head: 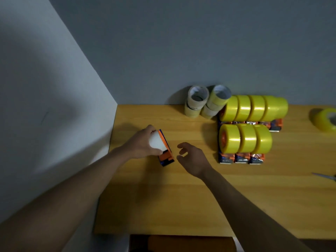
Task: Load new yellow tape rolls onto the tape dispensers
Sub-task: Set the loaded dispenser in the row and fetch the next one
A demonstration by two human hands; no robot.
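Note:
My left hand [141, 145] grips an orange and blue tape dispenser [166, 150] with a white empty core on it, low over the left part of the wooden table [181, 206]. Just right of the dispenser hovers my right hand [192, 159], fingers loosely curled, holding nothing. Two rows of dispensers loaded with yellow tape rolls [245, 139] stand at the right, the far row [254, 108] behind the near one. A loose yellow roll [326, 120] lies at the right edge.
Stacked empty or nearly spent tape cores [206, 101] stand against the back wall. Scissors [325, 176] lie at the right edge. A wall runs along the table's left side. A stool or chair seat [181, 242] shows below the near edge.

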